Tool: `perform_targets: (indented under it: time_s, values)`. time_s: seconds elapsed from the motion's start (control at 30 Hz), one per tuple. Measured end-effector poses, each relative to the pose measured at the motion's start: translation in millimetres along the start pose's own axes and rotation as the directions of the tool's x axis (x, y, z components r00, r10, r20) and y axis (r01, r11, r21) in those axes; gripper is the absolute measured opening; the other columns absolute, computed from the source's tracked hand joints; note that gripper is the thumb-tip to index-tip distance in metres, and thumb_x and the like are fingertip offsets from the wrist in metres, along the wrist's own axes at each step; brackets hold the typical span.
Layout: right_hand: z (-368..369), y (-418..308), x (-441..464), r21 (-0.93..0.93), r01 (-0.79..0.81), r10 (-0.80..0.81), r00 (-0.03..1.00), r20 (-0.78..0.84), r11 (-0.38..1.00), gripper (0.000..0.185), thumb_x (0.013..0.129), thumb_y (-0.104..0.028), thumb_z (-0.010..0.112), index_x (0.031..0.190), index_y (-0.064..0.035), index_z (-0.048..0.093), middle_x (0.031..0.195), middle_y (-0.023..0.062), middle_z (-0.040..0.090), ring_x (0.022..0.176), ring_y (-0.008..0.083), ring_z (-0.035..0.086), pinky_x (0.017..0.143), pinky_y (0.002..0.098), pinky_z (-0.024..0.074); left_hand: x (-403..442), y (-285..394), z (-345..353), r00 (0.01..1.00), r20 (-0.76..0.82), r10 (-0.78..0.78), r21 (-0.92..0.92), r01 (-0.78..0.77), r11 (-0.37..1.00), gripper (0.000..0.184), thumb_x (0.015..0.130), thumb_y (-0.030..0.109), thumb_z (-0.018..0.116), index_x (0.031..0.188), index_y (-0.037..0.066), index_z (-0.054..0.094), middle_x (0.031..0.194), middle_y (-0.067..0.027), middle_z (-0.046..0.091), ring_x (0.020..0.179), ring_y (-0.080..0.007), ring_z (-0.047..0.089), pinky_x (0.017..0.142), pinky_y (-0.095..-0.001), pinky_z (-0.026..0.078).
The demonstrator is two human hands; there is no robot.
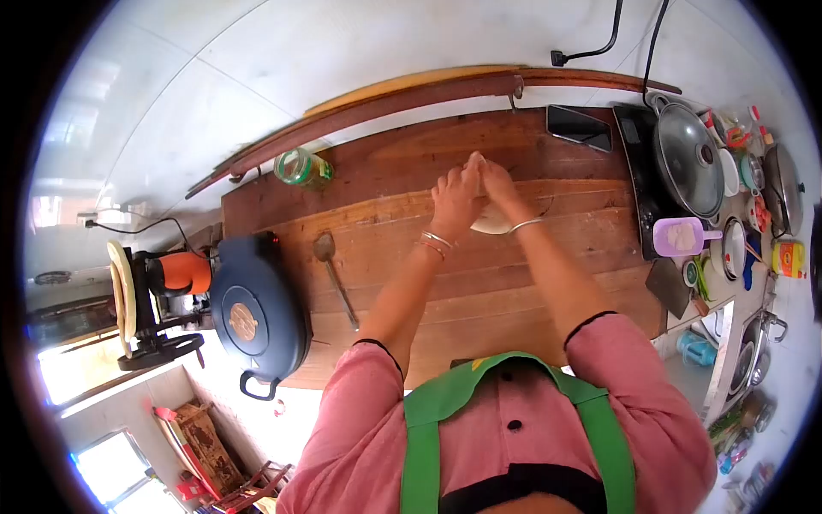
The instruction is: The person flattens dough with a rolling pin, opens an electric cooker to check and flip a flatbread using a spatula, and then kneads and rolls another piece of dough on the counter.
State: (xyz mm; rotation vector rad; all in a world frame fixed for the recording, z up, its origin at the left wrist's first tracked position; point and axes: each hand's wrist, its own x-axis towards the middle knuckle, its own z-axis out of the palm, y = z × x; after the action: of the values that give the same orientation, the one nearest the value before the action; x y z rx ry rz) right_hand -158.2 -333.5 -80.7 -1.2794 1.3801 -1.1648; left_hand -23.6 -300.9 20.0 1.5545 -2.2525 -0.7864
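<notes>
On the wooden worktop (548,283), both of my hands meet near the back middle. My left hand (458,199) has its fingers bent, touching my right hand at the fingertips. My right hand (499,187) lies against it, with its fingers largely hidden. Beneath and between the wrists shows a pale, flat, rounded piece (491,221) that looks like dough. Whatever lies between the fingers is too small to make out. A metal spoon or ladle (336,276) rests on the wood to the left of my hands.
A blue round electric appliance (257,317) stands at the left, with a green-lidded jar (301,168) behind it. At the back right lies a phone (579,128). Along the right are a lidded pan (688,161), a purple container (678,236) and a cleaver (669,288).
</notes>
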Motion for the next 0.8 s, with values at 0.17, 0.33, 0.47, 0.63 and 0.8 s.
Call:
perform_targets:
  time_s: [0.17, 0.33, 0.47, 0.63, 0.8]
  values:
    - [-19, -112, -86, -0.185, -0.114, 0.073, 0.974, -0.213, 0.976, 0.024, 0.094, -0.021, 0.05, 0.088, -0.001, 0.063, 0.086, 0.015, 0.063, 0.085, 0.0338, 0.059, 0.079, 0.0419, 0.0456, -62, 15, 17, 0.993, -0.081, 0.089, -0.149, -0.1, 0.984, 0.081, 0.076, 0.009, 0.073, 0.147, 0.012, 0.033, 0.136, -0.0252, 0.043, 0.125, -0.0443, 0.04, 0.098, -0.0537, 0.037]
    - [-1, -70, -79, -0.634, 0.454, -0.665, 0.736, -0.129, 0.626, 0.011, 0.085, -0.009, 0.055, 0.095, -0.0056, 0.058, 0.085, 0.0133, 0.063, 0.085, 0.0343, 0.059, 0.078, 0.0467, 0.0437, -64, -4, 79, 0.949, -0.31, 0.054, -0.12, -0.096, 0.988, 0.079, 0.078, 0.011, 0.068, 0.148, 0.013, 0.032, 0.142, -0.0221, 0.036, 0.124, -0.0454, 0.037, 0.099, -0.0526, 0.034]
    - [3, -57, -14, -0.625, 0.365, -0.571, 0.806, -0.159, 0.69, 0.011, 0.088, -0.014, 0.054, 0.089, -0.005, 0.059, 0.081, 0.0137, 0.064, 0.078, 0.0359, 0.061, 0.072, 0.048, 0.0463, -6, -4, 49, 0.978, -0.171, -0.122, -0.079, 0.11, 0.991, 0.079, 0.078, 0.017, 0.069, 0.148, 0.012, 0.032, 0.141, -0.0199, 0.036, 0.121, -0.0429, 0.038, 0.101, -0.0509, 0.031]
    - [5, -62, 0, -0.704, 0.08, -0.216, 0.971, -0.106, 0.706, 0.024, 0.094, -0.023, 0.048, 0.082, -0.0048, 0.059, 0.075, 0.0183, 0.063, 0.071, 0.0411, 0.061, 0.065, 0.0518, 0.0472, 12, -21, 31, 0.98, -0.004, -0.201, -0.195, 0.196, 0.961, 0.078, 0.077, 0.022, 0.074, 0.145, 0.02, 0.037, 0.137, -0.0184, 0.042, 0.113, -0.0421, 0.045, 0.093, -0.0522, 0.04]
    - [23, -89, -131, -0.697, 0.127, -0.213, 0.976, -0.037, 0.705, 0.029, 0.096, -0.024, 0.044, 0.081, -0.0048, 0.058, 0.084, 0.0189, 0.064, 0.084, 0.0395, 0.06, 0.072, 0.0526, 0.0457, -119, -27, 66, 0.97, -0.192, 0.151, -0.161, -0.183, 0.97, 0.068, 0.078, 0.014, 0.068, 0.14, 0.009, 0.041, 0.127, -0.0244, 0.048, 0.105, -0.0413, 0.05, 0.088, -0.0514, 0.041]
